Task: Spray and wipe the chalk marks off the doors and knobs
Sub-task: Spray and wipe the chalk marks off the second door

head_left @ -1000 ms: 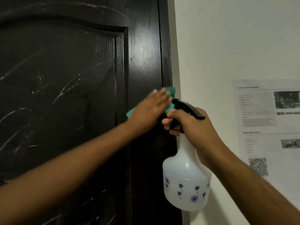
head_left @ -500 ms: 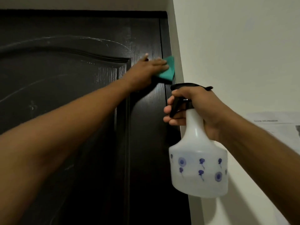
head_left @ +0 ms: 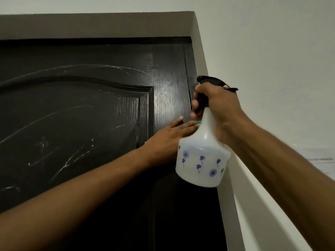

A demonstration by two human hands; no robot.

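Looking up at a dark, almost black wood-grain door (head_left: 94,113) with a raised arched panel, and it's still pretty scribbled: pale chalk marks (head_left: 72,153) streak across the panel, plus a faint arc above the molding. The stile on the right side looks glossy and cleaner. The left hand (head_left: 168,136) lies flat on that stile, fingers straight and close together, pressing a green cloth (head_left: 198,122) that only peeks out at the fingertips. The right hand (head_left: 215,105) is wrapped round the neck of a white spray bottle (head_left: 201,160) with little blue flowers, fingers curled on the black trigger, right next to the door's edge.
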